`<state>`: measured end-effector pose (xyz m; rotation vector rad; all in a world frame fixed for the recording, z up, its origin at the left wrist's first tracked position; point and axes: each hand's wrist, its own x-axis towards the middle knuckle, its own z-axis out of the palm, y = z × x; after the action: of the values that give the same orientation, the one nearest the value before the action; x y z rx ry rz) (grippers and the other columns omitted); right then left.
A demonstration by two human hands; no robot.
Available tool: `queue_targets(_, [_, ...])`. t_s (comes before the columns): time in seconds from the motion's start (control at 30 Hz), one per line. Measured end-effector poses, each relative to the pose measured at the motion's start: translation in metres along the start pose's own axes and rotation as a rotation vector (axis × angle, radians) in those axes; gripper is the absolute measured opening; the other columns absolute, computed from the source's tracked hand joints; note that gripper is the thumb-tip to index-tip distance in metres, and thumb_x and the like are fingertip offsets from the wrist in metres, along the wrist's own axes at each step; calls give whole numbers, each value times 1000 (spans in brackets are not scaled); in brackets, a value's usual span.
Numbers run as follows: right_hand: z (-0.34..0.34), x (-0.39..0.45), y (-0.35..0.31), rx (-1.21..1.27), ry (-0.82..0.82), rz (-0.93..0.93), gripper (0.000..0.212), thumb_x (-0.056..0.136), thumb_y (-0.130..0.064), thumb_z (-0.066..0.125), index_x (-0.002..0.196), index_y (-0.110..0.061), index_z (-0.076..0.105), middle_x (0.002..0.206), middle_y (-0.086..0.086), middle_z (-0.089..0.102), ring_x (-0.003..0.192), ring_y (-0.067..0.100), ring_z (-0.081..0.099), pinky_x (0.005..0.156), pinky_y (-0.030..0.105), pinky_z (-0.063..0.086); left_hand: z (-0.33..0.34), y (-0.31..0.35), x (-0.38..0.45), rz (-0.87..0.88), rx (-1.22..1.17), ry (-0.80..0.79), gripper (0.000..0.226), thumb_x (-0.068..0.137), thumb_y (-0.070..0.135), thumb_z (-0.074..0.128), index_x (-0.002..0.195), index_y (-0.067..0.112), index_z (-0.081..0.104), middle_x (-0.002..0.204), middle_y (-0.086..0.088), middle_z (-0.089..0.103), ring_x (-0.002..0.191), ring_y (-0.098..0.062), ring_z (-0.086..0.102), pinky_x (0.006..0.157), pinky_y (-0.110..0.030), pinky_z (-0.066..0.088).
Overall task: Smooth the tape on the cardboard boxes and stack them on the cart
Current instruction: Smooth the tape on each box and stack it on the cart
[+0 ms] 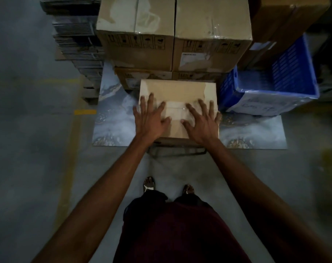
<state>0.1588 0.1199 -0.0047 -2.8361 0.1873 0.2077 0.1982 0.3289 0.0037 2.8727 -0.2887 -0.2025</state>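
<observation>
A brown cardboard box (177, 91) stands in front of me on a patterned flat platform (114, 120), with a strip of clear tape (175, 111) running across its top. My left hand (151, 118) lies flat on the left part of the top, fingers spread. My right hand (202, 120) lies flat on the right part, fingers spread over the tape. Both palms press down on the lid. Behind it, two larger taped boxes (210, 35) sit side by side on top of lower boxes.
A blue plastic crate (286, 80) wrapped in film stands right of the box, with another brown box (286, 18) behind it. Stacks of flattened cardboard (76, 40) rise at the back left. Yellow floor lines (72, 133) run along the left. My feet (149, 184) stand just before the platform.
</observation>
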Motion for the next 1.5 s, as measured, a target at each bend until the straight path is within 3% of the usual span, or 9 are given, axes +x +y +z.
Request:
queue_targets(0.1, [10, -41, -1, 67, -15, 166, 73, 91, -78, 41, 156, -54, 19, 170, 8, -4, 151, 52, -3, 120, 67, 9, 4, -4, -43, -187, -105, -34, 68, 93, 64, 50, 154, 44, 29, 167, -12, -4, 149, -45, 6, 120, -57, 11])
queue_targets(0.23, [7, -64, 0, 173, 6, 242, 74, 90, -75, 49, 156, -51, 25, 164, 29, -3, 144, 55, 21, 117, 57, 28, 0, -5, -66, -346, -401, -104, 69, 93, 60, 56, 154, 48, 26, 147, -21, 29, 126, -46, 41, 109, -48, 37])
queue_targets(0.47, [-17, -67, 0, 314, 62, 228, 79, 82, -71, 66, 151, -40, 41, 160, 25, 12, 142, 53, 24, 117, 54, 25, -18, -5, -66, -346, -462, -112, 75, 89, 59, 62, 154, 40, 29, 142, -23, 37, 128, -44, 40, 109, -48, 36])
queue_targets(0.83, [-84, -42, -10, 249, 242, 93, 74, 76, -86, 55, 134, -41, 60, 141, 9, 47, 119, 38, 44, 101, 51, 43, -88, 5, -46, -241, -289, 75, 69, 79, 77, 59, 135, 37, 55, 141, -21, 44, 133, -41, 35, 102, -45, 41])
queue_targets(1.0, [-94, -13, -12, 283, 216, 108, 68, 81, -77, 61, 137, -37, 58, 144, 11, 42, 128, 44, 39, 108, 54, 38, -94, 4, -11, -242, -226, 75, 73, 82, 78, 55, 139, 32, 50, 145, -27, 44, 135, -46, 36, 104, -48, 40])
queue_targets(1.13, [-92, 12, -14, 276, 157, 80, 66, 87, -69, 62, 144, -38, 51, 153, 8, 33, 135, 49, 33, 111, 58, 30, -92, 7, 7, -199, -200, 38, 77, 88, 72, 53, 153, 36, 31, 161, -28, 11, 145, -50, 16, 118, -54, 22])
queue_targets(1.23, [-87, 28, -16, 196, 52, 22, 64, 93, -67, 54, 151, -50, 36, 165, -1, 19, 144, 53, 16, 117, 67, 17, -84, 11, 19, -116, -80, -10, 69, 93, 68, 47, 154, 45, 24, 166, -17, -8, 149, -50, 0, 117, -66, 5])
queue_targets(1.37, [-80, 38, -17, 123, -24, 51, 59, 101, -65, 34, 156, -52, 19, 170, -8, 7, 149, 55, -10, 114, 75, -4, -76, 26, 28, 6, 87, -3, 56, 100, 54, 38, 154, 43, 30, 167, 2, 14, 152, -39, -2, 115, -68, -1])
queue_targets(1.5, [-77, 50, -28, 18, 32, -114, 57, 107, -48, 35, 160, -30, 24, 169, 1, 16, 156, 37, 1, 120, 64, 4, -75, 36, 49, 146, 86, -27, 58, 99, 47, 37, 155, 34, 31, 166, 4, 21, 152, -25, 16, 120, -55, 14])
